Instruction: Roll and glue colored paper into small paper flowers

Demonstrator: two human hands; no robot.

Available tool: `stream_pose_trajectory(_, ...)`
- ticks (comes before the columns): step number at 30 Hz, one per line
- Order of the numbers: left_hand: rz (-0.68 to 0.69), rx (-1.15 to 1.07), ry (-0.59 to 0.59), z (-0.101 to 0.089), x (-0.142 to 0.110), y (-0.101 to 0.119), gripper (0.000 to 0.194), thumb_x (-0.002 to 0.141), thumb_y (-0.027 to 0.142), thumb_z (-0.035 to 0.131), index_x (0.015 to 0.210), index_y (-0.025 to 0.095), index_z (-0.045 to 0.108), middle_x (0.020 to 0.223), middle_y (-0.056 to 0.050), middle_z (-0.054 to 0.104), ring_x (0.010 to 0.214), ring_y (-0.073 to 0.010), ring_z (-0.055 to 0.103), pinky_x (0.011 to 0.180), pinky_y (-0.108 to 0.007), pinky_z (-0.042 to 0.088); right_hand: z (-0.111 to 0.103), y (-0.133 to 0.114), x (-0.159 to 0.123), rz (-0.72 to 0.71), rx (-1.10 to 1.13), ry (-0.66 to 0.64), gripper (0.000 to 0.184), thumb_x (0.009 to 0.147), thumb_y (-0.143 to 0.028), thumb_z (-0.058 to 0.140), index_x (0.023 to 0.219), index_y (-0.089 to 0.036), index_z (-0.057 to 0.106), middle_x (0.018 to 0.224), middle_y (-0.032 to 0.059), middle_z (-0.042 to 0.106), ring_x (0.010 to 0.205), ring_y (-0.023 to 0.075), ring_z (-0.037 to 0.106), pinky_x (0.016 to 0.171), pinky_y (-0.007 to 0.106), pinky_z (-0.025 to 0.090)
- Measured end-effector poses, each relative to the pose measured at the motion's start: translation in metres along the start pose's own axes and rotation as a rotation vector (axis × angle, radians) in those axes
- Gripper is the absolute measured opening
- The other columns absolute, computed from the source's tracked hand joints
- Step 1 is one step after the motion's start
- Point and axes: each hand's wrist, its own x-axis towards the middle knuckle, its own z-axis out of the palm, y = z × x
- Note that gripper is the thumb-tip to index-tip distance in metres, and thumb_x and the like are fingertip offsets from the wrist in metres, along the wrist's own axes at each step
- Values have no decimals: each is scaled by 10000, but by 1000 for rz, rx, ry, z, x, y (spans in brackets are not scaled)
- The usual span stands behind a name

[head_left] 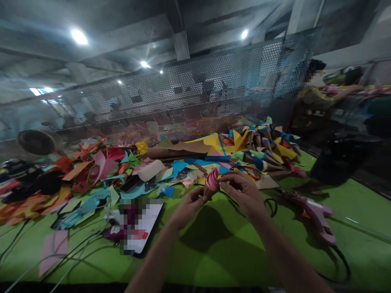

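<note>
My left hand (195, 203) pinches the brown cone at the bottom of a small craft ice cream cone (212, 179), above the green tabletop. Its pink, striped swirl points up. With bent fingers, my right hand (242, 189) meets the swirl's right edge at thumb and forefinger. Whether something small lies between those fingertips cannot be made out. Off to the right, a pink glue gun (319, 219) rests on the table. Left of my left forearm is a white tablet-like object (151, 221), partly blurred out, beside a purple tool (113, 234).
Coloured paper scraps (100, 167) heap up on the left. Brown sheets (180, 149) and finished-looking paper cones (262, 142) lie further back. Behind them stands a perforated metal screen (183, 95). Cables (82, 252) cross the front left. Another person (316, 97) works at the far right.
</note>
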Motion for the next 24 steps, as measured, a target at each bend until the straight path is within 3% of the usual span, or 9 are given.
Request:
stream_pose_trajectory(7,-7,-17,-32,-3,0,-5,481,799,540,722,1084,153,713,976,-75,671,904,-194,560,855,-298,428,1,0,0,14,-8,-14,114,760,-313,693,796,-214,735,954,73,649,822,206,589,637,298,465)
stream_pose_trajectory(13,-55,-91,53,-5,-1,-13,520,775,563,738,1120,174,729,980,-69,659,872,-177,550,851,-308,437,1,-2,-1,28,-32,-33,93,754,-292,665,752,-209,705,944,82,648,925,240,602,681,311,476)
stream_pose_trajectory(18,-87,-164,79,-4,-2,-15,526,759,548,759,1118,165,724,974,-71,654,856,-174,550,858,-337,430,2,-3,-2,36,-29,-28,96,755,-303,662,736,-211,683,912,72,638,794,207,580,627,299,460)
stream_pose_trajectory(21,-58,-101,58,-5,-1,-13,513,778,555,736,1116,169,721,1041,-82,659,880,-183,550,863,-337,432,3,-4,-2,34,-6,2,113,779,-314,669,819,-211,690,870,48,613,631,149,499,549,276,416)
stream_pose_trajectory(24,-20,-25,61,-5,1,-11,496,796,563,712,1100,171,717,1046,-84,670,923,-201,555,864,-325,432,3,-5,-3,-11,-24,54,107,800,-306,672,848,-213,691,878,38,596,599,129,466,525,265,395)
